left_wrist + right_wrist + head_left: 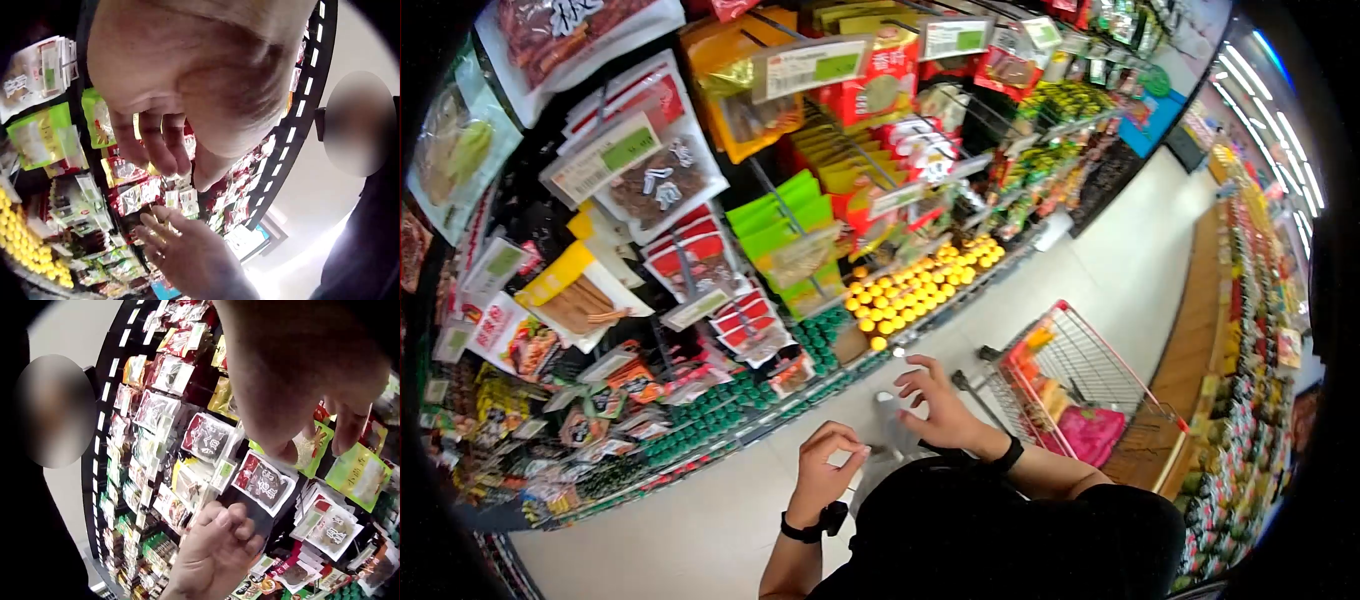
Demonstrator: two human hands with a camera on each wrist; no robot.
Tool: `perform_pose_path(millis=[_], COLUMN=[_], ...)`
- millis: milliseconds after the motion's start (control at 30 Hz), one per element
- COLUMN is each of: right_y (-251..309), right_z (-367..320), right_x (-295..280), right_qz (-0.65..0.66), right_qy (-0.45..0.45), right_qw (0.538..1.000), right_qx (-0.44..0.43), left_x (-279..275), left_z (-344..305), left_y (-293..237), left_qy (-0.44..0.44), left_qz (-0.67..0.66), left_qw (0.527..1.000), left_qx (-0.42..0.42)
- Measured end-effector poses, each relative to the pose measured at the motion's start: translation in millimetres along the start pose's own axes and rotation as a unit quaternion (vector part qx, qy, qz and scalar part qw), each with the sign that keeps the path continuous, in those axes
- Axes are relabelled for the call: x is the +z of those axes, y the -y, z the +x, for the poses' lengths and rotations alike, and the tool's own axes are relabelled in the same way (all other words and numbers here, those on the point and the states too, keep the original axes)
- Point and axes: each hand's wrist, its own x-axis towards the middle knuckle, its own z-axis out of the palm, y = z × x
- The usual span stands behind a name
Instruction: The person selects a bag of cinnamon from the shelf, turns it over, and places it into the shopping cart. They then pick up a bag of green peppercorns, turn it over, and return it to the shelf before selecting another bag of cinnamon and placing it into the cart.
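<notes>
The left hand (822, 470) is held loosely curled, the right hand (945, 410) with its grip apart, both empty; ahead of them, yellow caps (912, 296) are shelved below hanging packets (772, 212).

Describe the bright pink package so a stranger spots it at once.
In the head view, find the wire shopping cart right of the person's right hand. Inside, towards the bottom of the picture, lies the bright pink package. Its pink colour sets it apart from the orange and yellow goods beside it.
</notes>
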Motion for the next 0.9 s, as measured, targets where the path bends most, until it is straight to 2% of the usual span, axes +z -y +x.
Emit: perform_pose_path(millis=[167, 300, 433, 567, 767, 900], right_y=[24, 36, 57, 59, 44, 33], right_z=[-12, 2, 19, 32, 35, 25], right_x=[12, 40, 67, 72, 78, 64], right_qz=[-0.058, -0.067, -0.078, -0.102, -0.128, -0.140], right_qy=[0.039, 0.079, 0.119, 0.162, 0.234, 0.266], right_qw=[0.997, 0.994, 0.984, 0.970, 0.959, 0.952], right_qx=[-0.021, -0.040, -0.111, -0.146, -0.098, -0.063], left_x=[5, -4, -16, -29, -28, -16], left_z=[2, -6, -31, -54, -66, -55], left_y=[-13, -17, -5, 9, 41, 51], left_qy=[0.081, 0.035, -0.034, -0.087, -0.157, -0.170], left_qz=[-0.061, -0.080, -0.108, -0.097, -0.098, -0.095], left_qw=[0.994, 0.993, 0.992, 0.991, 0.983, 0.981], left_qx=[0.029, 0.084, 0.058, 0.029, -0.002, -0.014])
